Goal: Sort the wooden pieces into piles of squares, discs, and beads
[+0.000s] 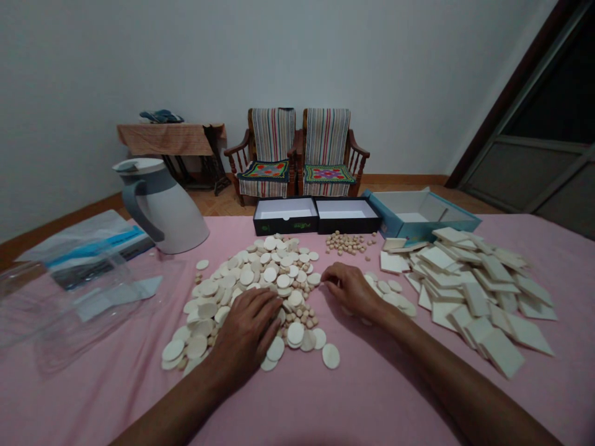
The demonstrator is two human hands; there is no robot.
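A wide heap of pale round wooden discs [246, 277] lies on the pink cloth, with small wooden cubes [302, 314] mixed in. My left hand [246, 325] rests palm down on the heap's near side, fingers stretched over the discs. At the heap's right edge is my right hand [351, 288], its fingers curled and tips drawn together beside a single disc [315, 279]. Whatever those fingertips hold, if anything, is too small to make out. A smaller group of discs [395, 300] lies partly behind my right wrist. Small cubes [346, 243] form a separate group beyond that hand.
Square wooden tiles [478, 285] are piled at the right. Two black box trays [286, 215] and a blue box [423, 214] line the far edge. At left stand a white jug [162, 204] and clear plastic packaging [93, 303]. Two chairs [274, 148] are behind.
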